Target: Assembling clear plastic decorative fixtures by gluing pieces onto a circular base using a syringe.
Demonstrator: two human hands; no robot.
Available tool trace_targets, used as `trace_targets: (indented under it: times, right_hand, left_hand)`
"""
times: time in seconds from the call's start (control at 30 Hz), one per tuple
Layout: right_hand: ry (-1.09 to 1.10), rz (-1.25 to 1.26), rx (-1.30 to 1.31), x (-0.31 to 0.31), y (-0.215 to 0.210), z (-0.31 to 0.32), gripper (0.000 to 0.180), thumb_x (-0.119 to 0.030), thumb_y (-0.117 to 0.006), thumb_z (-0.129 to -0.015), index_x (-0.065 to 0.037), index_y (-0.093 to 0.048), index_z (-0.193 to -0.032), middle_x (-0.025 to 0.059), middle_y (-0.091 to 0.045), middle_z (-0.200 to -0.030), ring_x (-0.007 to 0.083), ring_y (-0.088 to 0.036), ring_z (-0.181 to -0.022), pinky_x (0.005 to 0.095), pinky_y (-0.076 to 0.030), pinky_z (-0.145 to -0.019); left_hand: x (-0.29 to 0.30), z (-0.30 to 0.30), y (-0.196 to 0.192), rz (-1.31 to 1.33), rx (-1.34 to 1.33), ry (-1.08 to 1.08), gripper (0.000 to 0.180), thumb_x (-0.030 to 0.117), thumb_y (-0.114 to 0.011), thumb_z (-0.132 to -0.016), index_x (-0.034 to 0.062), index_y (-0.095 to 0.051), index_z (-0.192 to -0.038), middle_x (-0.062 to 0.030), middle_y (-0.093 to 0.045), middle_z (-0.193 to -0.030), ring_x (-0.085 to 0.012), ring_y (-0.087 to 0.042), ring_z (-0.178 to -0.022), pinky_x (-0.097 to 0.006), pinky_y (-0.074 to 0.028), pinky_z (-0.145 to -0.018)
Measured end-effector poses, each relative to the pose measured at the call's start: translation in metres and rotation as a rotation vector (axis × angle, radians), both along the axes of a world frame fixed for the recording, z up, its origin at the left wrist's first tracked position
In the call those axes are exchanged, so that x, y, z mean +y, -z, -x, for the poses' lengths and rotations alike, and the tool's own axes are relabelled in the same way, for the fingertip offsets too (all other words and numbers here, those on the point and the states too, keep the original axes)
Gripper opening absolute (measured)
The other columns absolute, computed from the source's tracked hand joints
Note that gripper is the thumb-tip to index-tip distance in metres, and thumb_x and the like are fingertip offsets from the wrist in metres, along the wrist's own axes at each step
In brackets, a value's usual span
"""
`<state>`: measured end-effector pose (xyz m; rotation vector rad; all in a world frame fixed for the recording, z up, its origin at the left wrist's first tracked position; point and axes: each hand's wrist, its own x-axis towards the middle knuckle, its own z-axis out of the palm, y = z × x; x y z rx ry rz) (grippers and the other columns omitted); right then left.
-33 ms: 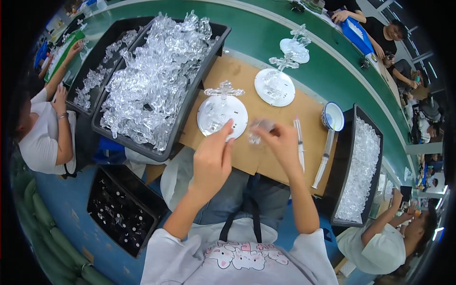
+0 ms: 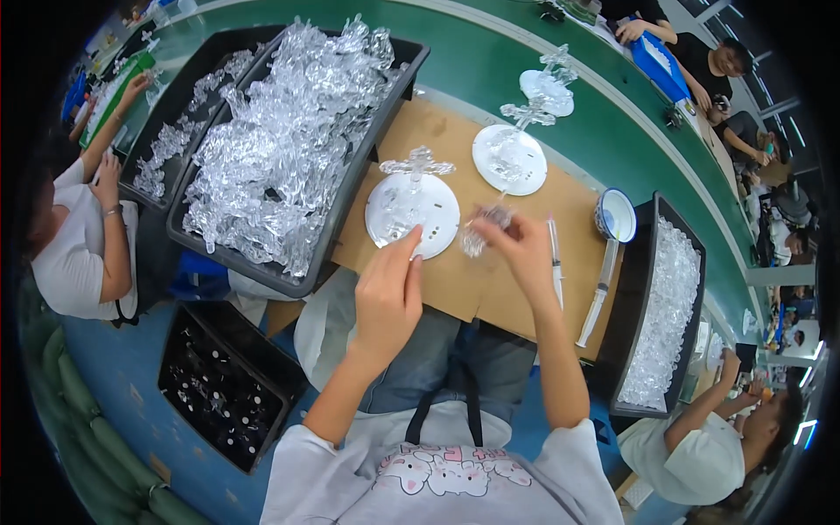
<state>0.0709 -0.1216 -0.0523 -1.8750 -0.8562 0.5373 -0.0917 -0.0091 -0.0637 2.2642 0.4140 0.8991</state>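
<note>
On the cardboard in front of me lies a white round disc (image 2: 444,220) with small slots, a clear plastic figure with spread arms (image 2: 418,164) at its far side. My left hand (image 2: 387,293) has its index finger over the disc's near edge and the thumb close by, seemingly pinching that edge. Just right of the disc, my right hand (image 2: 523,254) grips a clear plastic piece (image 2: 479,238) between thumb and fingers. Motion blurs this piece, so its exact shape is unclear. Beyond stands a second white disc (image 2: 530,175) with a similar clear figure.
A black crate (image 2: 302,284) heaped with clear parts stands left; another black bin (image 2: 623,398) of small clear pieces is right. Two syringes (image 2: 591,311) (image 2: 556,262) and a blue-rimmed bowl (image 2: 618,213) lie near my right hand. A dark bin (image 2: 219,411) sits low left. Co-workers sit around.
My right hand has shifted slightly, and the clear piece in it has turned a little. My left hand stays at the disc's near edge, its fingertip slightly farther left.
</note>
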Motion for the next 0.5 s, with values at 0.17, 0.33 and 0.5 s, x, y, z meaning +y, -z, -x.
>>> trace_targets:
  times: [0.17,0.33,0.5]
  right_hand:
    - [0.154,-0.115,0.432,0.037,0.033,-0.021,0.028,-0.015,-0.067,-0.088,0.001,-0.064,-0.11,0.004,-0.069,-0.099,0.0095,-0.063,-0.088,0.0248,-0.052,-0.077]
    - [0.234,-0.05,0.282,0.054,0.032,-0.015,0.025,-0.015,-0.069,-0.087,0.003,-0.064,-0.103,0.0066,-0.068,-0.094,0.0104,-0.064,-0.083,0.0244,-0.053,-0.075]
    - [0.277,-0.089,0.186,0.056,0.038,-0.012,0.026,-0.015,-0.071,-0.085,0.006,-0.064,-0.099,0.0078,-0.067,-0.09,0.0106,-0.063,-0.079,0.0246,-0.055,-0.075]
  left_hand:
    - [0.018,0.013,0.059,-0.043,0.076,-0.18,0.037,0.006,-0.062,-0.084,0.002,-0.058,-0.12,-0.019,-0.049,-0.129,-0.0385,-0.045,-0.124,-0.045,-0.04,-0.098]
    - [0.023,0.012,0.079,-0.045,0.074,-0.129,0.04,0.006,-0.063,-0.083,0.0061,-0.059,-0.123,-0.0169,-0.047,-0.135,-0.0364,-0.041,-0.129,-0.049,-0.036,-0.103]
    - [0.025,0.011,0.084,-0.064,0.055,-0.131,0.043,0.004,-0.064,-0.081,0.0089,-0.06,-0.123,-0.0156,-0.048,-0.135,-0.0337,-0.043,-0.129,-0.047,-0.037,-0.103]
